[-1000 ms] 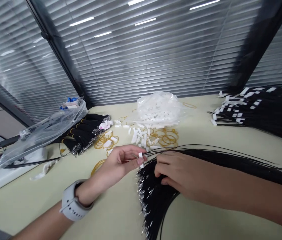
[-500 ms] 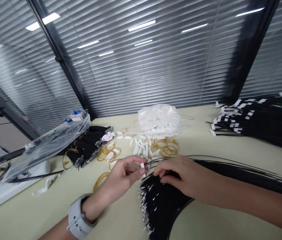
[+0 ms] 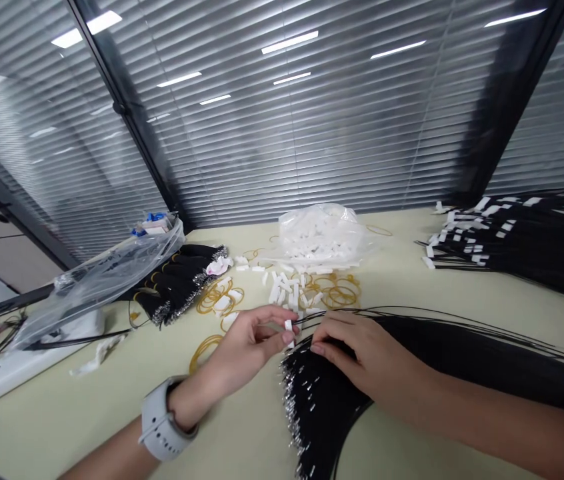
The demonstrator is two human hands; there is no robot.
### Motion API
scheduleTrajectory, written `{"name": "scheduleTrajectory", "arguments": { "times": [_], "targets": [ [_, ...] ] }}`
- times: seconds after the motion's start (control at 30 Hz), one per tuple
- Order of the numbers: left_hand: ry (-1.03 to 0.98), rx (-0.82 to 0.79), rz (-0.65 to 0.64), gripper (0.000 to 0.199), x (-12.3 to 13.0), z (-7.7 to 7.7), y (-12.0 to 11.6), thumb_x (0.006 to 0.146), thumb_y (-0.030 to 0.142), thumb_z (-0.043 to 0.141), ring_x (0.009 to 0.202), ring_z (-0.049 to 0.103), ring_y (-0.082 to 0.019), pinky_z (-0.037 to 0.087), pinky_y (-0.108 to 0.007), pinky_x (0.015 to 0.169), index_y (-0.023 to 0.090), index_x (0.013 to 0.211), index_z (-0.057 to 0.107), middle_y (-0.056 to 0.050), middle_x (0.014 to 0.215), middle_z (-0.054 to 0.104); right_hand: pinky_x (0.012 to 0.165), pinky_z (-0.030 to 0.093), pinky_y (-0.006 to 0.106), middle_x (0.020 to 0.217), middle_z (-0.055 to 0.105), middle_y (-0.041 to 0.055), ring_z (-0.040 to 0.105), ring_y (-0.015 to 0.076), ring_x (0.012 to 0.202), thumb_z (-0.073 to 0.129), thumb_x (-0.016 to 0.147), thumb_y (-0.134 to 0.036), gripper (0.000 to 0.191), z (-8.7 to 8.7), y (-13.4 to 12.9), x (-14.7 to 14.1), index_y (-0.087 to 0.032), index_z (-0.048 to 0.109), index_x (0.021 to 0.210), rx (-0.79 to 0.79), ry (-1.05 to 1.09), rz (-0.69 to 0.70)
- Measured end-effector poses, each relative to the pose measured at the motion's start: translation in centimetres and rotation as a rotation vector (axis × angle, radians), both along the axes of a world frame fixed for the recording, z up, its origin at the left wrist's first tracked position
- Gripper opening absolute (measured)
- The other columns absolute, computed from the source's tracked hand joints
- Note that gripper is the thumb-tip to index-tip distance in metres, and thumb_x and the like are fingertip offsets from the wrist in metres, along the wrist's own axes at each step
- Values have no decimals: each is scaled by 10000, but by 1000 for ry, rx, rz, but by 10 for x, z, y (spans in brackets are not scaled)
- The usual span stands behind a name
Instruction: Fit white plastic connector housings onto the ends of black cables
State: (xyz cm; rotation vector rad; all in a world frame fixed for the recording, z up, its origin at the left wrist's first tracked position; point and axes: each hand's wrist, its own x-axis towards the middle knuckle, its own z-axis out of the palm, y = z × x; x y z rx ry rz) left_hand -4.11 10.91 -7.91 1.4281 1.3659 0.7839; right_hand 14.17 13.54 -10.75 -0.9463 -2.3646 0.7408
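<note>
My left hand (image 3: 249, 347), with a grey watch on its wrist, pinches a small white connector (image 3: 289, 326) between thumb and fingertips. Just right of it, my right hand (image 3: 357, 343) is closed, thumb near forefinger, above the upper edge of a thick bundle of black wires (image 3: 327, 400). What its fingertips hold is too small to make out. The silvery wire ends face left, and the wires run off to the right. A few thin black wires pass between the two hands. Loose white connectors (image 3: 287, 290) lie just beyond my hands.
A clear bag of white pieces (image 3: 319, 235) stands by the window. Yellow rubber bands (image 3: 335, 291) lie around the loose pieces. Tied black bundles (image 3: 182, 277) and a plastic bag (image 3: 107, 277) are at left. Black wires with white ends (image 3: 537, 233) lie at right.
The thumb and forefinger of my right hand have come closer together, near the wire ends. My left hand keeps its pinch on the white connector. The view has shifted slightly.
</note>
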Motion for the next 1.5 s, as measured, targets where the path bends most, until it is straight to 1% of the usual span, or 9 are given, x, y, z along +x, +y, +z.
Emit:
{"name": "scheduleTrajectory", "arguments": {
  "times": [0.1, 0.23, 0.33, 0.47, 0.73, 0.87, 1.07, 1.37, 1.5],
  "targets": [
    [-44, -40, 18, 298, 0, -2, 0, 709, 296, 622, 659, 503, -58, 382, -190, 626, 148, 963, 574, -25, 823, 607, 687, 367, 210, 799, 554, -5, 490, 81, 773, 442, 844, -192, 145, -5, 0, -1, -171, 566, 773, 7, 30, -50],
    [-123, -51, 22, 317, -1, -6, 2, 703, 287, 632, 739, 540, -76, 408, -213, 714, 145, 978, 568, -38, 878, 611, 678, 369, 210, 771, 545, -13, 489, 77, 756, 437, 835, -194, 139, -7, -2, 1, -173, 554, 765, 7, 82, -80],
    [-153, -33, 9, 297, -2, -7, 2, 706, 276, 631, 747, 542, -72, 411, -204, 723, 142, 964, 570, -32, 860, 609, 643, 361, 203, 758, 537, -10, 483, 79, 740, 429, 831, -195, 143, -6, -3, 2, -169, 544, 751, 11, 98, -74],
    [-151, -52, 19, 291, -2, -6, 2, 708, 279, 630, 720, 530, -61, 405, -187, 694, 150, 964, 578, -17, 825, 600, 597, 340, 193, 720, 527, -7, 473, 75, 697, 421, 829, -192, 149, -5, -3, 3, -154, 519, 723, 18, 110, -81],
    [-143, -65, 34, 326, -3, -6, 2, 686, 301, 650, 802, 570, -92, 435, -220, 771, 157, 971, 587, -44, 927, 625, 575, 318, 191, 647, 506, -19, 439, 63, 618, 446, 788, -166, 116, -7, -2, 4, -144, 499, 687, 46, 116, -98],
    [-143, -63, 25, 319, -4, -6, 3, 687, 295, 650, 797, 570, -88, 434, -216, 765, 157, 967, 587, -38, 910, 626, 574, 309, 191, 642, 502, -20, 434, 64, 619, 438, 789, -167, 122, -9, -2, 4, -146, 497, 684, 45, 107, -97],
    [-160, -69, 17, 308, -6, -6, 3, 694, 296, 648, 757, 550, -54, 420, -172, 723, 170, 969, 590, -18, 877, 611, 581, 307, 198, 635, 499, -13, 423, 67, 611, 425, 791, -169, 132, -9, -2, 4, -141, 498, 684, 69, 107, -90],
    [-168, -106, 21, 290, -3, -4, 3, 691, 284, 650, 743, 549, -58, 412, -165, 674, 166, 950, 593, -20, 862, 609, 600, 303, 207, 667, 501, -5, 415, 76, 647, 405, 799, -151, 136, -11, -3, 4, -140, 499, 701, 104, 122, -73],
    [-155, -75, 27, 274, -2, -3, 3, 684, 261, 656, 726, 552, -59, 418, -178, 692, 144, 924, 596, -20, 833, 613, 625, 308, 218, 686, 503, -6, 416, 80, 665, 408, 806, -155, 132, -13, -3, 3, -143, 501, 712, 106, 120, -67]
  ]
}}
